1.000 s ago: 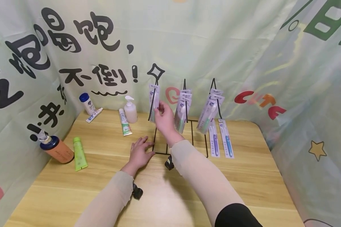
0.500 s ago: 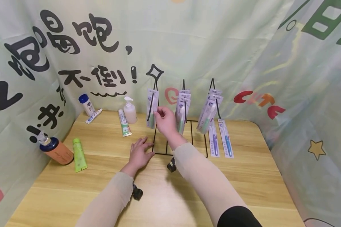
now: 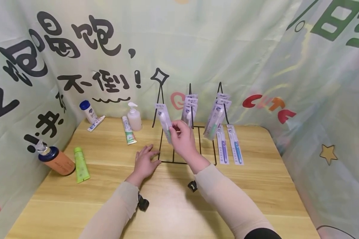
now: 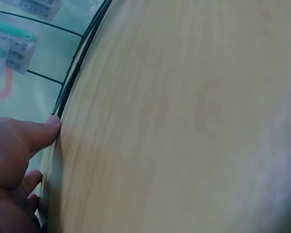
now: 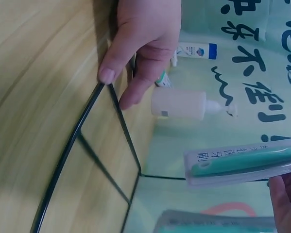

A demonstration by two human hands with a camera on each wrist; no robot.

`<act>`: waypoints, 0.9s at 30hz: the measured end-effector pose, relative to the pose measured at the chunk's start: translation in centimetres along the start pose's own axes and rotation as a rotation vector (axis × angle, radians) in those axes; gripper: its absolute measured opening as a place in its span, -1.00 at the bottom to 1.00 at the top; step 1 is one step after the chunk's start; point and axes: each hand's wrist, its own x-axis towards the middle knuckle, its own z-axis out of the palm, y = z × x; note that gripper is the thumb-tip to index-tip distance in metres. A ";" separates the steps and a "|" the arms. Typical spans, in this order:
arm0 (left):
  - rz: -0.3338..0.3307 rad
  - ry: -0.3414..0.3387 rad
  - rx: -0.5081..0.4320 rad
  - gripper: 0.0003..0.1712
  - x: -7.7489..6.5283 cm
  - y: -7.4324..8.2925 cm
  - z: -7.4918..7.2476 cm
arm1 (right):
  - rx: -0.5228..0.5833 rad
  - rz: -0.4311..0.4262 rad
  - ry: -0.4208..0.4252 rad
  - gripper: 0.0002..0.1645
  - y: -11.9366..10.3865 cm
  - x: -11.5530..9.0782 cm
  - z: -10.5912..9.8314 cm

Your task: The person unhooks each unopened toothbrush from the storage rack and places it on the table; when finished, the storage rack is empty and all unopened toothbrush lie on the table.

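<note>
In the head view, my right hand (image 3: 183, 137) pinches a packaged toothbrush (image 3: 164, 119) by its edge, in front of the rack's left prong. The pack tilts with its top to the left; a green handle shows through it in the right wrist view (image 5: 242, 160). My left hand (image 3: 145, 162) rests on the table at the front left corner of the black wire rack (image 3: 182, 163). Its thumb touches the wire and its fingers are spread. More packaged toothbrushes hang on the middle prong (image 3: 189, 111) and the right prong (image 3: 215, 118).
Two packaged toothbrushes (image 3: 223, 147) lie right of the rack. To the left stand a pump bottle (image 3: 134, 119), a toothpaste tube (image 3: 128, 131), a blue-capped bottle (image 3: 89, 113) with a small tube (image 3: 96, 123), an orange bottle (image 3: 59, 162) and a green tube (image 3: 82, 166).
My right hand has drawn the packaged toothbrush down and forward, off the left prong, toward me. The left hand has stayed at the rack's corner. The head view has shifted slightly.
</note>
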 end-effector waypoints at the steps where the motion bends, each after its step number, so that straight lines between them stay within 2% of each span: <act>1: -0.003 -0.005 -0.001 -0.47 0.0 0.0 0.0 | -0.017 -0.039 -0.001 -0.89 0.1 -0.3 -0.5; 6: -0.030 -0.020 -0.022 -0.45 -0.3 -0.2 0.3 | -0.042 -0.291 -0.001 -0.90 0.6 -2.7 -3.9; 11: -0.062 -0.025 -0.039 -0.44 -0.7 -0.4 0.5 | 0.008 -0.538 0.041 -0.90 0.5 -5.7 -9.6; 13: -0.063 -0.028 -0.045 -0.43 -0.8 -0.4 0.4 | 0.038 -0.594 0.090 -0.88 0.3 -6.9 -12.2; 15: -0.060 -0.027 -0.055 -0.42 -0.8 -0.3 0.3 | 0.066 -0.597 0.137 -0.87 0.4 -7.8 -14.9; 17: -0.051 -0.022 -0.060 -0.42 -0.7 -0.2 0.2 | 0.110 -0.529 0.201 -0.89 0.6 -8.4 -17.5; 19: -0.045 -0.019 -0.064 -0.42 -0.5 -0.1 0.1 | 0.124 -0.388 0.297 -0.90 1.2 -8.4 -20.0; 21: -0.044 -0.023 -0.067 -0.43 -0.4 -0.1 -0.1 | 0.128 -0.182 0.393 -0.89 1.9 -8.0 -22.2; 23: -0.045 -0.034 -0.066 -0.42 -0.3 0.0 -0.1 | 0.115 0.060 0.482 -0.89 3.0 -7.2 -24.1; 25: -0.047 -0.041 -0.065 -0.42 -0.2 0.0 -0.2 | 0.087 0.310 0.499 -0.84 4.5 -6.0 -25.6; 27: -0.047 -0.043 -0.069 -0.42 -0.1 0.1 -0.2 | 0.027 0.513 0.463 -0.79 6.3 -4.9 -26.7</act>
